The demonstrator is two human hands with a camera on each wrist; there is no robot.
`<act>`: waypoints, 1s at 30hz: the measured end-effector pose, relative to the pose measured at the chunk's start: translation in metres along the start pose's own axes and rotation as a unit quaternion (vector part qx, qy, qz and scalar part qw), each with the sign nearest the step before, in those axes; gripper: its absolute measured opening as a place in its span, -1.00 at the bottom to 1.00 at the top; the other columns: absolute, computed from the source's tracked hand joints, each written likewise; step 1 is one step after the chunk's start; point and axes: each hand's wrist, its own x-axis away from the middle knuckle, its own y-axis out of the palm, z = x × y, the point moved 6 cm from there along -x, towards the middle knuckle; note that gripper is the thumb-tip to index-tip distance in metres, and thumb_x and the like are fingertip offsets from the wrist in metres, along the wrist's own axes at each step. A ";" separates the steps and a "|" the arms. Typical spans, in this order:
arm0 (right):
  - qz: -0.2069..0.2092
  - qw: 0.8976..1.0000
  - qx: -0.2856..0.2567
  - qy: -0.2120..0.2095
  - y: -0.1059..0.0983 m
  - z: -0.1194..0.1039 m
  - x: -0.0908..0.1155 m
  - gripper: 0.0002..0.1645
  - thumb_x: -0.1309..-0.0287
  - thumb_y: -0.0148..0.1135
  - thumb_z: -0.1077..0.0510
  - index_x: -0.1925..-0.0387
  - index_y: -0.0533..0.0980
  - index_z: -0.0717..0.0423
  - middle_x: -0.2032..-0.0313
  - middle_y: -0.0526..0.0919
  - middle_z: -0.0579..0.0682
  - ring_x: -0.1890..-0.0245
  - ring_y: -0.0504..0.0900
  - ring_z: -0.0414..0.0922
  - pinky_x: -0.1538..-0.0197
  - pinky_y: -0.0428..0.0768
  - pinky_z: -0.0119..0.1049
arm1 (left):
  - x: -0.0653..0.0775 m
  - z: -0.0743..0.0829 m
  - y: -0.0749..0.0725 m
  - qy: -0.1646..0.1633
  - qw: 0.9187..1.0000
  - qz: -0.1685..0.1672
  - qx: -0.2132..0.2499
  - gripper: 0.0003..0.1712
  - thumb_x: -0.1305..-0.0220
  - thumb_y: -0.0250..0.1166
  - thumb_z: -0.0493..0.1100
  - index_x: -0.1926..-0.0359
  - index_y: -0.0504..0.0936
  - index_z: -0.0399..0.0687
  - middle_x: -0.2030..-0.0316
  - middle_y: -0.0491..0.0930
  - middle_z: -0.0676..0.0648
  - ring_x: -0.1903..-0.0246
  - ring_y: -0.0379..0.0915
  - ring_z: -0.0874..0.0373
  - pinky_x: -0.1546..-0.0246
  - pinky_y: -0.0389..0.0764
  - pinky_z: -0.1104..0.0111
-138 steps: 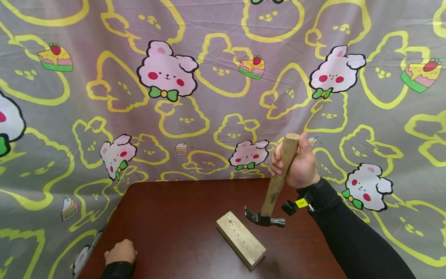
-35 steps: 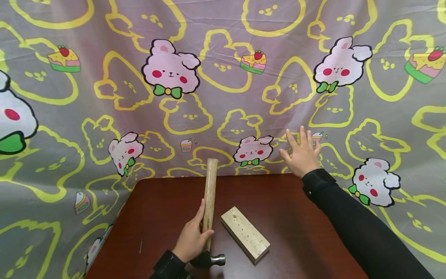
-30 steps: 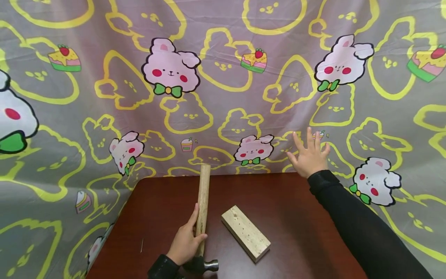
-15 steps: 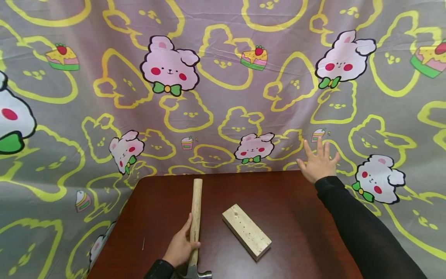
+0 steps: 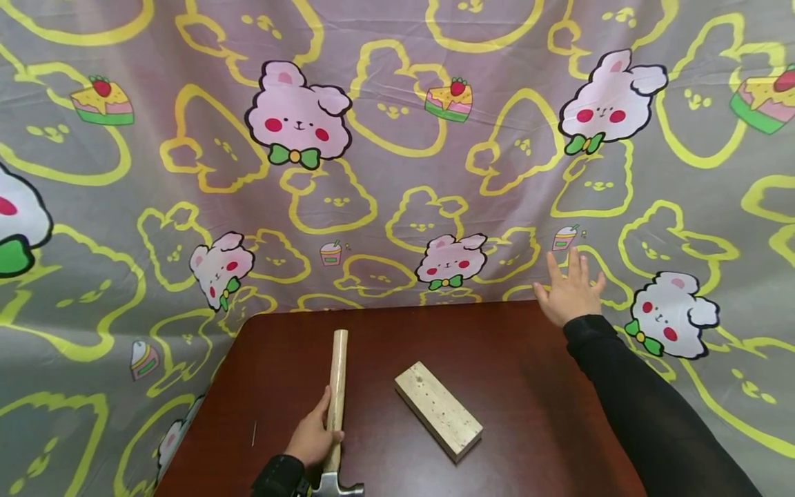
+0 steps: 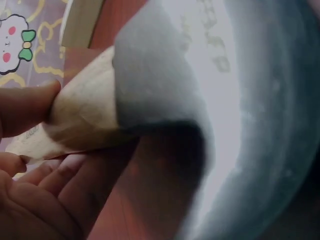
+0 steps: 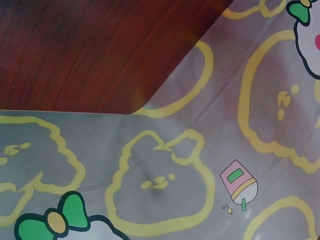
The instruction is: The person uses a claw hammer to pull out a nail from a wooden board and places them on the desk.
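Observation:
My left hand (image 5: pixel 312 436) grips a claw hammer (image 5: pixel 337 386) low on its wooden handle, close to the head. The handle points toward the back of the table and the metal head is at the bottom edge of the head view. In the left wrist view the steel head (image 6: pixel 165 65) looms large, and my thumb and fingers wrap the pale handle (image 6: pixel 87 102). To the hammer's right lies a wooden block (image 5: pixel 438 411), set at a slant. My right hand (image 5: pixel 570 295), fingers spread and holding nothing, is raised at the back right; its own camera misses it.
A thin metal nail (image 5: pixel 254 433) lies on the dark red-brown table (image 5: pixel 298 359), left of the left hand. A patterned cloth (image 5: pixel 397 172) with rabbits hangs behind the table's back edge and down both sides.
The hammer has passed from my right hand to my left, then moved left and toward me. My right hand has opened and drifted right. The nail now shows where my left fist was.

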 end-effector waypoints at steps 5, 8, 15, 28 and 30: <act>0.005 1.000 -0.010 0.010 0.003 0.004 0.002 -0.15 -0.43 0.01 -0.14 -0.56 0.05 0.14 -0.53 -0.21 0.45 -0.49 -0.15 0.44 -0.27 -0.22 0.57 | 0.001 0.001 0.000 0.002 0.999 0.004 -0.041 0.12 0.06 0.54 -0.28 -0.50 0.16 -0.35 -0.16 0.49 -0.53 0.03 0.59 -0.29 -0.01 0.55 -0.11; 0.009 1.000 -0.015 0.016 0.004 0.009 0.003 -0.16 -0.42 0.01 -0.13 -0.54 0.08 0.17 -0.52 -0.21 0.45 -0.48 -0.14 0.43 -0.27 -0.21 0.56 | 0.001 0.000 0.001 0.004 0.998 0.009 -0.055 0.08 0.05 0.53 -0.27 -0.48 0.20 -0.39 -0.15 0.50 -0.53 0.03 0.60 -0.32 -0.01 0.55 -0.12; 0.005 0.999 -0.018 0.027 0.004 0.016 0.006 -0.18 -0.42 0.03 -0.12 -0.51 0.11 0.21 -0.52 -0.21 0.44 -0.47 -0.12 0.45 -0.26 -0.21 0.56 | -0.001 -0.004 0.003 0.004 0.997 0.018 -0.079 0.02 0.05 0.54 -0.25 -0.43 0.29 -0.40 -0.07 0.58 -0.48 0.09 0.63 -0.28 0.04 0.58 -0.09; -0.005 1.000 -0.015 0.019 0.015 0.019 0.009 -0.15 -0.41 0.04 -0.15 -0.53 0.09 0.19 -0.52 -0.19 0.45 -0.47 -0.11 0.46 -0.27 -0.20 0.53 | -0.007 -0.006 0.013 0.019 0.991 0.029 -0.130 -0.15 0.07 0.54 -0.22 -0.27 0.47 -0.46 0.07 0.66 -0.44 0.14 0.66 -0.26 0.08 0.61 -0.08; -0.007 1.000 -0.016 0.019 0.016 0.021 0.009 -0.15 -0.41 0.03 -0.15 -0.53 0.08 0.19 -0.53 -0.20 0.44 -0.47 -0.13 0.45 -0.28 -0.21 0.52 | -0.009 -0.004 0.015 0.027 0.987 0.026 -0.158 -0.24 0.06 0.54 -0.21 -0.18 0.53 -0.47 0.15 0.68 -0.41 0.18 0.66 -0.26 0.11 0.62 -0.06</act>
